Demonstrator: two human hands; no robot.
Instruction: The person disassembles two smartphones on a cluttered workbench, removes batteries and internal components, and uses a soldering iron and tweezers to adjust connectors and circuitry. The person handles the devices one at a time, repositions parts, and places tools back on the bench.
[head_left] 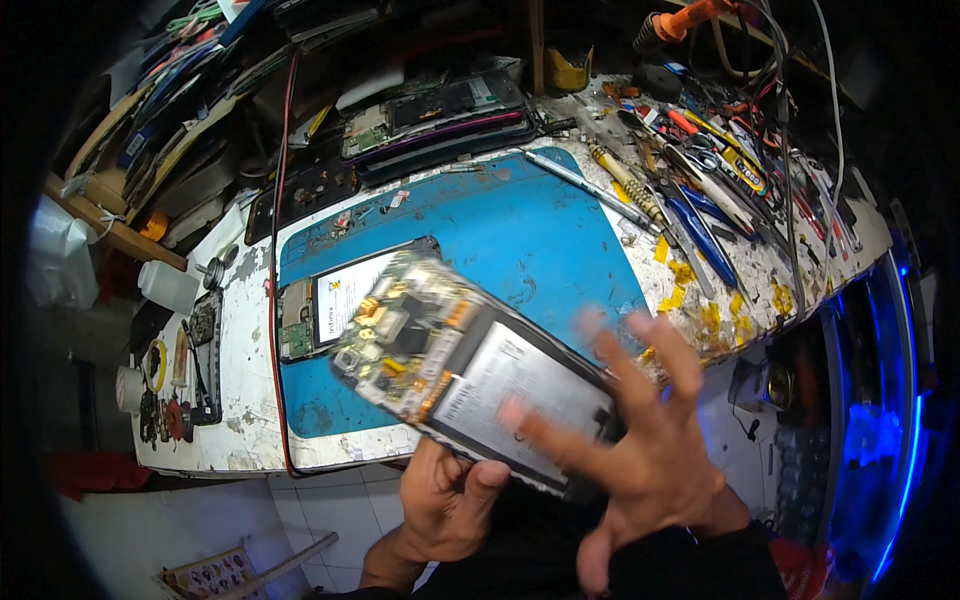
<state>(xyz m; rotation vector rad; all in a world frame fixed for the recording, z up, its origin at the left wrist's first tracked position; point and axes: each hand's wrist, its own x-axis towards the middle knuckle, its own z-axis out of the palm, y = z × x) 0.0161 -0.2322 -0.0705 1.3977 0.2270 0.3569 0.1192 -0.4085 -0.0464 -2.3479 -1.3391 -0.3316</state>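
The left hand has its grip closed on the opened phone, held in the air over the blue mat. The right hand is open and blurry, fingers spread on the phone's battery. Holding it steady and pressing softly would be best. At 2 o'clock, tools cover the white surface.

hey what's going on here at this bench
A person holds an opened phone above a blue mat on a cluttered workbench. The left hand grips it from below; the right hand, blurred, has its fingers spread over the battery end. The circuit board is exposed. A second opened phone lies on the mat, and screwdrivers and tweezers litter the right side.
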